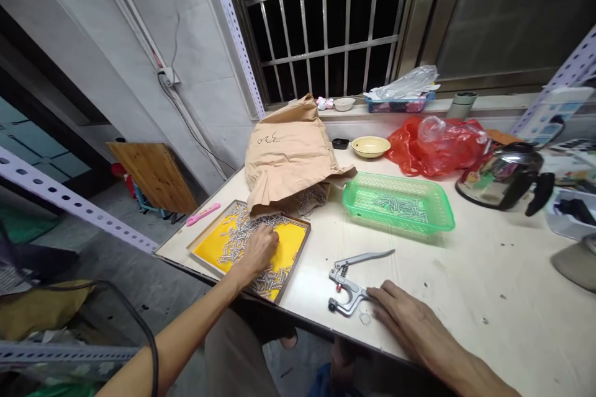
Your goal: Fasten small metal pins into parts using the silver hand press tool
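Note:
My left hand reaches into a shallow tray with a yellow bottom, its fingers bent down among many small silver metal pieces. Its fingertips are hidden, so what they pinch cannot be made out. On the table, my right hand is closed around one handle of the snap fastener pliers; the other handle sticks out free and the jaws point left. A brown paper bag lies with its mouth over the tray's far edge, and more metal pieces show inside it.
A green plastic basket holding similar metal pieces stands beyond the pliers. A pink-handled tool lies left of the tray. Farther back are a yellow dish, a red plastic bag and a glass kettle.

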The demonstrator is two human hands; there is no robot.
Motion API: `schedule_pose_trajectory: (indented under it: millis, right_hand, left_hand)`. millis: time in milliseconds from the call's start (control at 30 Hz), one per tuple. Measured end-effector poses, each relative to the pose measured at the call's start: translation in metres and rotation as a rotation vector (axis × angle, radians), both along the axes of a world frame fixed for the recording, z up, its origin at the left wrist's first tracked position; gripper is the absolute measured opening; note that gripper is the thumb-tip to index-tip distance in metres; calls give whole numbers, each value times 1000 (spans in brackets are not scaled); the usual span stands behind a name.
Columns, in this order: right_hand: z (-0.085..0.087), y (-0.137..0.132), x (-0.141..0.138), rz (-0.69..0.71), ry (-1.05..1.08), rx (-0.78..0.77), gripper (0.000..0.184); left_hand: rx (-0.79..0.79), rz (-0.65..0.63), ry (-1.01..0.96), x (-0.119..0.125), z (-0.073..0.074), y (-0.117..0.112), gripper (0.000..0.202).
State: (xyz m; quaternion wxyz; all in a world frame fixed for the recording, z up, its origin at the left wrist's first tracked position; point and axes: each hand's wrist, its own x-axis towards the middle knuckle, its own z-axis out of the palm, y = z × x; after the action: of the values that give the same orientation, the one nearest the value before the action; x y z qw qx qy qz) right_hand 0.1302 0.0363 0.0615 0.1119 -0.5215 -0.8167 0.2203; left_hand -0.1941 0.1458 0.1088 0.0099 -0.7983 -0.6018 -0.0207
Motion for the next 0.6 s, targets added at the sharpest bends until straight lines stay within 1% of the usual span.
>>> schedule_pose_trajectory:
  millis: [33, 67, 100, 167, 200, 233, 300, 367, 467, 600]
  right_hand:
    - [1, 1, 0, -15, -20, -13, 25]
    - [3, 2, 0, -24, -40, -24, 26]
    - [3, 3, 0, -26, -57, -28, 26]
    - [3, 5, 0, -21, -78, -13, 27]
    - [2, 5, 1, -16, -81, 1, 27]
    - [2, 5, 1, -13, -83, 13, 26]
    - [2, 5, 0, -14, -95, 27, 25]
    - [6, 4, -1, -21, -114, 17, 25]
    - [17, 3, -3, -27, -128, -15, 28]
    - [28, 1, -4, -34, -129, -49, 32]
  left_hand:
    - [-28, 31, -126, 8, 1, -5, 18]
    - [-91, 80, -287, 17, 1, -12, 17]
    - [-190, 143, -468, 28, 1, -21, 16]
    - [-454, 266, -786, 50, -3, -40, 20]
    - [-564, 312, -894, 61, -6, -48, 24]
    - [-639, 350, -969, 70, -10, -56, 27]
    - [-699, 400, -1029, 86, -18, -65, 30]
    - [-700, 425, -1018, 95, -25, -67, 31]
    - [-729, 422, -971, 101, -31, -63, 32]
    - [-781, 402, -879, 103, -33, -60, 31]
